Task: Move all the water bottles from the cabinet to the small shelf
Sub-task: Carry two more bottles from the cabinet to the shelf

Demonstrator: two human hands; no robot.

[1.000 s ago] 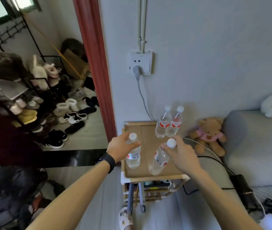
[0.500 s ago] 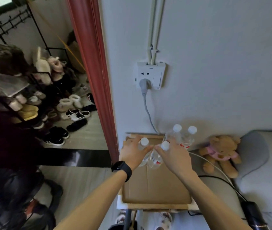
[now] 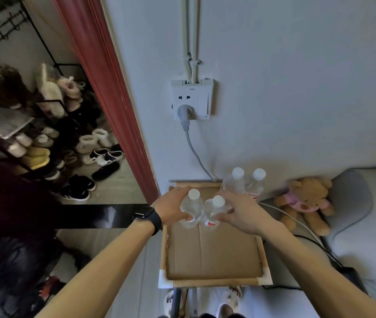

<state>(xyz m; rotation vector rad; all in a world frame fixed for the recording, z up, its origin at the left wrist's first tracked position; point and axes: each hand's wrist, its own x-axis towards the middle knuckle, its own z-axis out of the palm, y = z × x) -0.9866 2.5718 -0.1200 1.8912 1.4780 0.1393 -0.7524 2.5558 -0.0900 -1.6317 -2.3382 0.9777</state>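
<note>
Small shelf [image 3: 212, 255] is your landmark: wooden-rimmed tray top lined with cardboard, sitting against the wall below the socket [image 3: 192, 99]. Grey couch [image 3: 363, 216] right of the shelf, teddy bear [image 3: 306, 200] between the two. Shoe rack [image 3: 33, 143] well off to the shelf's left, past the red door frame [image 3: 111, 95].

Your left hand [image 3: 171, 208] is over the shelf's back-left area, fingers [image 3: 188, 218] wrapped round the left-hand bottle [image 3: 191, 211], closed on its body. Your right hand [image 3: 244, 213] is just beside it, fingers [image 3: 222, 218] curled closed round the right-hand bottle [image 3: 212, 212]. Those two bottles touch each other, both upright, white caps up; can't tell if their bases rest on the cardboard. Two more bottles [image 3: 244, 184] stand together at the shelf's back-right corner by the wall.

Labels: red and white bands on the bottles, writing too small to read.
</note>
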